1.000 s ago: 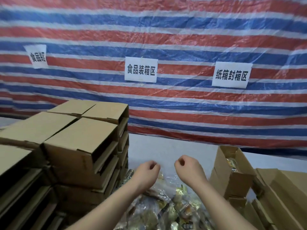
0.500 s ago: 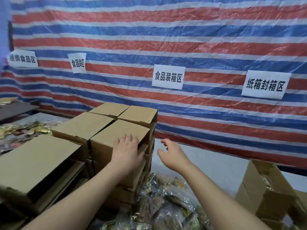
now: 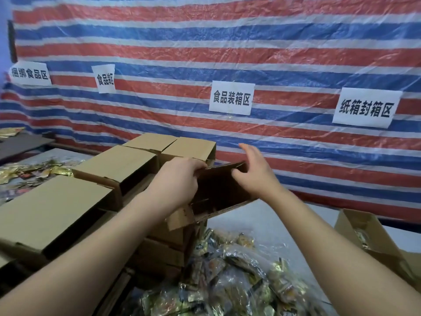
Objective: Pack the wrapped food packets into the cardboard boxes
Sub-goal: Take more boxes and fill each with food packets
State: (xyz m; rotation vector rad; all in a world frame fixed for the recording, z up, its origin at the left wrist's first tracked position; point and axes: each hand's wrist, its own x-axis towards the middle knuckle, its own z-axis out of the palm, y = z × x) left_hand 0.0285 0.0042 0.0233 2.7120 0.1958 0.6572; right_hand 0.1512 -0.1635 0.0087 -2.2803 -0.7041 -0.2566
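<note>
An empty cardboard box (image 3: 218,190) is lifted off the stack of folded cardboard boxes (image 3: 118,165), its dark open side facing me. My left hand (image 3: 177,181) grips the box's upper left edge with curled fingers. My right hand (image 3: 252,172) reaches in at the box's right side, thumb at the rim and fingers spread above it. A heap of wrapped food packets (image 3: 227,277) in clear and gold plastic lies on the table below my arms.
More stacked boxes (image 3: 45,208) fill the near left. An open box holding packets (image 3: 364,233) stands at the right edge. Loose gold packets (image 3: 29,172) lie far left. A striped tarpaulin with paper signs (image 3: 230,98) hangs close behind the table.
My left hand went from resting flat on the top box to gripping it and pulling it off the stack. My right hand rose to the box's right side.
</note>
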